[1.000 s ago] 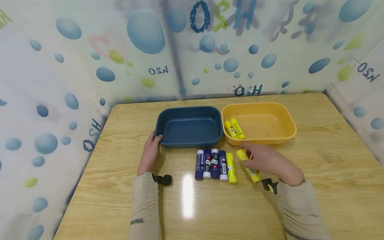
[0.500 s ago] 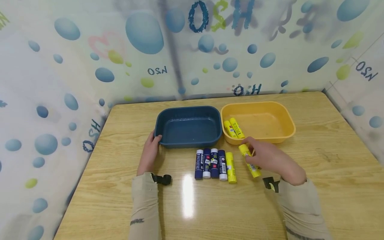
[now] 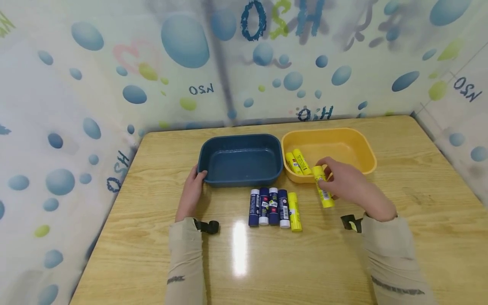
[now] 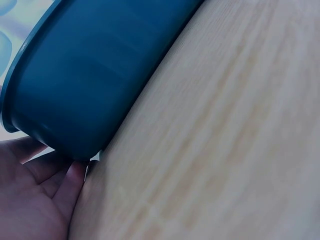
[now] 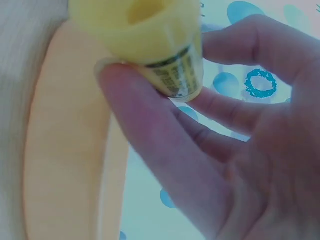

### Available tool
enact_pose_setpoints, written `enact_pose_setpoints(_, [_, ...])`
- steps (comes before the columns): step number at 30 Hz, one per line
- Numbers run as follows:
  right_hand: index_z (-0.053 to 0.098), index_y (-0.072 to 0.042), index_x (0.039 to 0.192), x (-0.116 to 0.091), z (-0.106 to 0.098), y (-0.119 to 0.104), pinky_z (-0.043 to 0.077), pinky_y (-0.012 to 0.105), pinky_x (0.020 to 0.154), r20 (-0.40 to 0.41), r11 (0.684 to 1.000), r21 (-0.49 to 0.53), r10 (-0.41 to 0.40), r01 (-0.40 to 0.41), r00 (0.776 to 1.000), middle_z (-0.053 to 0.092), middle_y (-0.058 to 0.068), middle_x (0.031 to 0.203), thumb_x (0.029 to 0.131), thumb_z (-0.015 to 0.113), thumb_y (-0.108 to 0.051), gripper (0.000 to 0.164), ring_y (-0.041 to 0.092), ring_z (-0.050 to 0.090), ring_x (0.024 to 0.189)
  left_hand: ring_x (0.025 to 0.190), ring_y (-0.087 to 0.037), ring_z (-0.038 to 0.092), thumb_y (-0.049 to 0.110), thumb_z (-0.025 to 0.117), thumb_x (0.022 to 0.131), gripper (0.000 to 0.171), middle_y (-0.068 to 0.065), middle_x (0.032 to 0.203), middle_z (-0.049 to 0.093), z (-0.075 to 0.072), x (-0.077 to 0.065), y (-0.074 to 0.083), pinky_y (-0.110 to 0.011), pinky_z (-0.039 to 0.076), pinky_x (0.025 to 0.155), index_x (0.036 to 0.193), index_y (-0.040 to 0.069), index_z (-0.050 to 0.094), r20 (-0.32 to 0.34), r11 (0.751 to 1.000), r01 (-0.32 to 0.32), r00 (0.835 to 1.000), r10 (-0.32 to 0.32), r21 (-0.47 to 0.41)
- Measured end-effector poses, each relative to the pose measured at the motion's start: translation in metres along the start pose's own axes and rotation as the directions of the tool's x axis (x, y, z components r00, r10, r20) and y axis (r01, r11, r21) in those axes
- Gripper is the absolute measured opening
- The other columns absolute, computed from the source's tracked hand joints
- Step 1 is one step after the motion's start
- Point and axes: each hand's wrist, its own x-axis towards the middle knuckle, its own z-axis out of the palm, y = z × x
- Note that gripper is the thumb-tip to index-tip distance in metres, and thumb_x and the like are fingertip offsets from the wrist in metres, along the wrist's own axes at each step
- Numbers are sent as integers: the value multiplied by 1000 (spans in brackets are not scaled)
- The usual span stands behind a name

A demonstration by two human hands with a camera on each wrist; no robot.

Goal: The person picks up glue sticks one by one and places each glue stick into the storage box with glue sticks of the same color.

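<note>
My right hand (image 3: 348,182) pinches a yellow glue stick (image 3: 323,186) between thumb and fingers, its upper end overlapping the front rim of the yellow bin (image 3: 339,174). In the right wrist view the glue stick (image 5: 175,65) is seen end-on, with the thumb along its side. Two yellow glue sticks (image 3: 297,161) lie inside that bin at its left end. At the front left corner of the dark blue bin (image 3: 240,184), my left hand (image 3: 190,188) grips the rim, thumb over the edge. The left wrist view shows fingers against the bin's outer wall (image 4: 75,95).
Several dark blue glue sticks (image 3: 268,207) with white ends lie in a row on the wooden table (image 3: 152,254) before the bins. One yellow glue stick (image 3: 295,212) ends the row at right. A patterned wall (image 3: 236,97) rises behind the table.
The right hand has carried its yellow glue stick up and toward the yellow bin, away from the row. The left hand stays on the blue bin's corner.
</note>
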Motion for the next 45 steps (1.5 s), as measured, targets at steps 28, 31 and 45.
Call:
enact_pose_setpoints(28, [32, 0, 125, 56, -61, 0, 52, 32, 53, 97, 995, -101, 17, -7, 995, 45, 25, 109, 84, 54, -19, 50, 21, 58, 68, 130, -12, 20, 36, 42, 92, 50, 6, 143, 27, 0, 0, 1, -40, 16, 106, 140, 28, 28, 6, 1000, 17, 1000, -17, -3])
enact_pose_setpoints(31, [32, 1, 124, 67, -65, 1, 52, 33, 54, 129, 996, -93, 27, -15, 991, 44, 24, 108, 83, 54, -20, 51, 24, 57, 71, 130, -12, 21, 36, 42, 92, 50, 6, 142, 28, 0, -1, 1, -39, 17, 105, 140, 27, 29, 4, 1000, 13, 1000, -13, -5])
enact_pose_setpoints(45, [32, 3, 123, 114, -61, 2, 53, 32, 56, 199, 985, -163, 93, -61, 975, 51, 20, 99, 83, 56, -18, 50, 26, 57, 78, 130, -11, 20, 37, 42, 92, 51, 7, 142, 28, -2, 0, 1, -38, 16, 106, 140, 26, 30, 2, 1000, 5, 1000, -5, -4])
